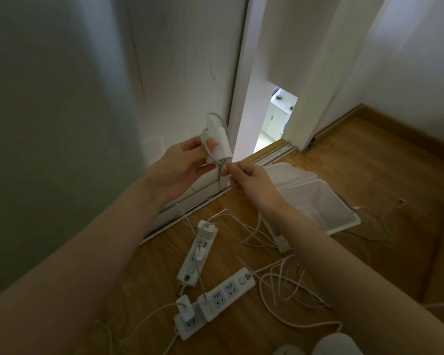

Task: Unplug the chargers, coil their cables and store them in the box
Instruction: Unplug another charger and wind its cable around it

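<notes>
My left hand (187, 167) holds a white charger (219, 144) up in front of the wall, thumb across its body, with its white cable (217, 119) looped over the top. My right hand (249, 180) pinches that cable just below the charger. On the wooden floor lie two white power strips: the far one (196, 254) carries two plugged chargers, the near one (215, 301) carries two more at its left end. The white box (318, 201) stands open to the right of my hands.
Loose white cables (287, 283) sprawl over the floor around the strips and box. A grey-white wall and a sliding door track run behind. A narrow door gap shows a bright room. White slippers (336, 344) sit at the bottom edge.
</notes>
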A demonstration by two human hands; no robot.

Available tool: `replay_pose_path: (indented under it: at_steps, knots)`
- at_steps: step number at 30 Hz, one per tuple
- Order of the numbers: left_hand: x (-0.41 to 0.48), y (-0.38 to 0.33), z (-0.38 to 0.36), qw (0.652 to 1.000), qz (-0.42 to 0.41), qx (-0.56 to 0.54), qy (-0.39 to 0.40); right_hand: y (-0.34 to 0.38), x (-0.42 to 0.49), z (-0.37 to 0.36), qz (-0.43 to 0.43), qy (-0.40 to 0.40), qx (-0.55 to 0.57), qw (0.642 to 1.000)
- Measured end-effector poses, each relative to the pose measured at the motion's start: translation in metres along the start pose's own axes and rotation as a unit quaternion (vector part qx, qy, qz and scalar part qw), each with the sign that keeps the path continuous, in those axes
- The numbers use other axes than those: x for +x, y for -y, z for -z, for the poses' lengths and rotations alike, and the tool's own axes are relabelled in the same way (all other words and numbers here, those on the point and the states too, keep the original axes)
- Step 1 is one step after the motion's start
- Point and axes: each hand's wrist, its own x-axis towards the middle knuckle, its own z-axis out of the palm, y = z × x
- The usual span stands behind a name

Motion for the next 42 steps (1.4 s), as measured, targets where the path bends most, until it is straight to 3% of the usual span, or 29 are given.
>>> replay_pose_path:
  at_steps: [7, 12, 19, 23, 26, 30, 33, 35, 36, 39, 42]
  knots:
    - [0.01, 0.01, 0.011, 0.992, 0.0, -0.037, -0.121, 0.002, -0.007, -0.026, 0.013, 0.028, -0.036, 0.999]
    - [0.019, 0.004, 0.021, 0.948, -0.077, 0.158, -0.266, 0.007, -0.005, -0.011, 0.013, 0.054, -0.086, 0.995]
    - [0.021, -0.004, 0.011, 0.916, -0.117, 0.298, -0.241, 0.02, -0.003, 0.012, 0.055, 0.047, -0.211, 0.975]
    - [0.016, -0.004, 0.001, 0.832, -0.182, 0.507, -0.133, 0.025, -0.006, 0.021, 0.087, 0.07, -0.308, 0.945]
    - [0.012, -0.003, -0.001, 0.768, -0.187, 0.611, -0.047, 0.028, -0.005, 0.028, 0.111, 0.093, -0.378, 0.914]
    - [0.013, -0.004, 0.002, 0.657, -0.169, 0.734, 0.033, 0.035, -0.005, 0.036, 0.123, 0.123, -0.438, 0.882]
    - [0.013, -0.012, 0.007, 0.617, -0.162, 0.764, 0.097, 0.042, -0.002, 0.047, 0.135, 0.135, -0.456, 0.869]
    - [0.01, -0.017, 0.011, 0.616, -0.137, 0.764, 0.134, 0.048, 0.0, 0.058, 0.153, 0.108, -0.481, 0.857]
    - [0.009, -0.019, 0.013, 0.636, -0.127, 0.747, 0.147, 0.05, 0.002, 0.064, 0.16, 0.087, -0.482, 0.857]
    - [0.0, -0.022, 0.012, 0.744, -0.113, 0.637, 0.168, 0.051, 0.005, 0.075, 0.165, 0.042, -0.408, 0.897]
    - [-0.009, -0.023, 0.002, 0.825, -0.085, 0.523, 0.197, 0.041, 0.011, 0.072, 0.166, 0.015, -0.309, 0.936]
